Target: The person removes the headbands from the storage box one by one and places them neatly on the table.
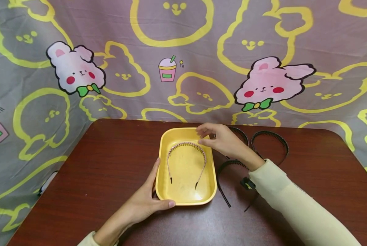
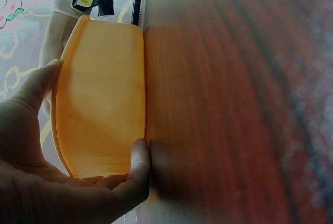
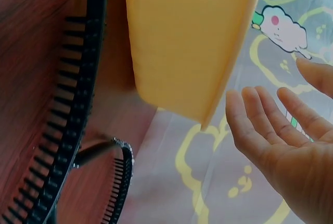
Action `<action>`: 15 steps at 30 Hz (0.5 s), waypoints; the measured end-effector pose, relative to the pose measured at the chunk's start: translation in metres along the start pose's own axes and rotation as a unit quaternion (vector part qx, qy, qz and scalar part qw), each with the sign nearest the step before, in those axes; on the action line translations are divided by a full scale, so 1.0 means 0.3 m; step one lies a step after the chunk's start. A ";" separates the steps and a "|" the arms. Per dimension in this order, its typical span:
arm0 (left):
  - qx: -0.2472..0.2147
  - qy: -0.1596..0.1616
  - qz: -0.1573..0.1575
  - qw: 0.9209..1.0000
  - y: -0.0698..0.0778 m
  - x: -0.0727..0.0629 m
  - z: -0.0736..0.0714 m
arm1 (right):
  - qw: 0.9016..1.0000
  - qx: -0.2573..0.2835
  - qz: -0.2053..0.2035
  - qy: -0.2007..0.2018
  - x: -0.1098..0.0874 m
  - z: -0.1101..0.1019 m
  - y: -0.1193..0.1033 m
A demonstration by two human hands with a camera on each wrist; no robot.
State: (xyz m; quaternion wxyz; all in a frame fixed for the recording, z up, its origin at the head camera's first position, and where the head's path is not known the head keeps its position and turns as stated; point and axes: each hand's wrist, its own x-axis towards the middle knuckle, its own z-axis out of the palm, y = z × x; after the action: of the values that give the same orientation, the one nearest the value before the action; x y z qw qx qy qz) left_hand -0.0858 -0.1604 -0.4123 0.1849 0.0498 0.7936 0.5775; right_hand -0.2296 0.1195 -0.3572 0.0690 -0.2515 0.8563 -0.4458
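A yellow plastic tray (image 1: 183, 196) stands on the table, with a thin pinkish toothed headband (image 1: 187, 143) lying in it, arch toward the far end. My left hand (image 1: 141, 203) grips the tray's near left corner, thumb at the near rim and fingers along the left side. Over the far right rim hovers my right hand (image 1: 224, 140), fingers loosely bent and nothing in them. Black toothed headbands lie right of the tray: a near one (image 1: 232, 161), a far right one (image 1: 269, 132), and another (image 1: 244, 134) partly hidden behind the right hand.
The brown table (image 1: 109, 171) ends at the back against a patterned curtain (image 1: 192, 99). A small black device (image 1: 248, 183) sits at the right sleeve, over the near headband. In the right wrist view, a black headband's teeth (image 3: 67, 114) show close up beside the tray.
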 end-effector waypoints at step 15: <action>0.017 0.003 -0.004 1.000 0.003 -0.002 -0.002 | 0.999 -0.008 -0.033 -0.015 0.045 0.061 0.011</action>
State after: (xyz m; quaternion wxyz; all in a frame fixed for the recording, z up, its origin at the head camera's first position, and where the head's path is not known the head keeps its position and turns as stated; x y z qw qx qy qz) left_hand -0.0855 -0.1609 -0.4112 0.1842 0.0478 0.8039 0.5635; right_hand -0.2363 0.1010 -0.3691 0.0654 -0.2868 0.8501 -0.4368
